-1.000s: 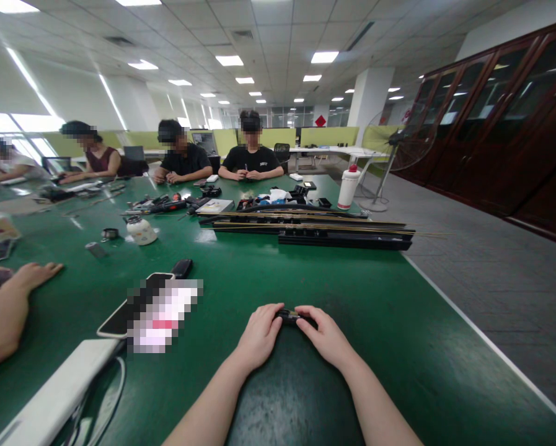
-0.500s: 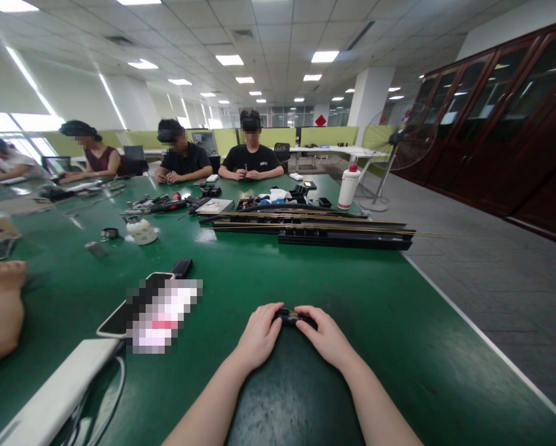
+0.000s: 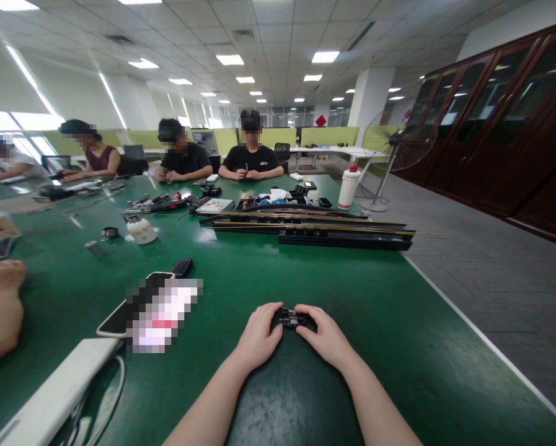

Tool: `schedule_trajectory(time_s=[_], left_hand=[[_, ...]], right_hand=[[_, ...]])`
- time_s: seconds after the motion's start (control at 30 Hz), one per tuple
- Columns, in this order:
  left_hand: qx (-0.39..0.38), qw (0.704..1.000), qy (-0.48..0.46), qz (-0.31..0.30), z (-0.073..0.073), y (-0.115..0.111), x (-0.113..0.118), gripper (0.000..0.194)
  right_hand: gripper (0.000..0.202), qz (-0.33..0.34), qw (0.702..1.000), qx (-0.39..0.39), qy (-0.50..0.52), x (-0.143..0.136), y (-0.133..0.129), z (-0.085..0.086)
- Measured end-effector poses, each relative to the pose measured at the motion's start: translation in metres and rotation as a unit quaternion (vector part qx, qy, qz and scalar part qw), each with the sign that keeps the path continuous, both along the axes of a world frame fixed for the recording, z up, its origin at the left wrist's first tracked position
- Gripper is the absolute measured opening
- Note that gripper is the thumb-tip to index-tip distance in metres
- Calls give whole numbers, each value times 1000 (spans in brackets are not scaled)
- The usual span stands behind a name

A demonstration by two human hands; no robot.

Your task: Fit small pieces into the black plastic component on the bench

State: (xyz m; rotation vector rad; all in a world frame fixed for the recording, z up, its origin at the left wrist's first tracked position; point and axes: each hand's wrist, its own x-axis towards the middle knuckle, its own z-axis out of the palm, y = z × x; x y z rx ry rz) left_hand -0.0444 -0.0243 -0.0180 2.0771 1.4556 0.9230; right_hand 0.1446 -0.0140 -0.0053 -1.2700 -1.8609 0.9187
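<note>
A small black part with metallic pieces in its middle (image 3: 291, 318) lies low over the green table (image 3: 375, 291), between my two hands. My left hand (image 3: 260, 328) grips its left end, the thumb on the near side and the fingers on the far side. From the right, my right hand (image 3: 322, 331) holds the other end the same way. The fingers cover both ends of the part, and its exact kind is too small to make out.
Left of my hands lie phones, one white-framed (image 3: 136, 306), and a long white power strip (image 3: 59, 390) with cables. Long black rails with thin brass-coloured rods (image 3: 343, 235) lie across the table ahead. A co-worker's arm (image 3: 1, 316) rests at the left; other people sit beyond.
The black part has turned a little in my hands, so more of its metallic middle shows. My thumbs have shifted slightly; both arms stay in place.
</note>
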Motion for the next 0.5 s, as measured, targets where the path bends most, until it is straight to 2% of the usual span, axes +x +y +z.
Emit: schedule_trajectory(time_s=[0.13,0.5], left_hand=[[-1,1000,-9,-2,2,-1,0,46],[2,999,27,-22,6,-2,0,54]], right_hand=[[40,8,1000,11,0,0,1,-1],[20,27,998,38,-31,-2,-1,3]])
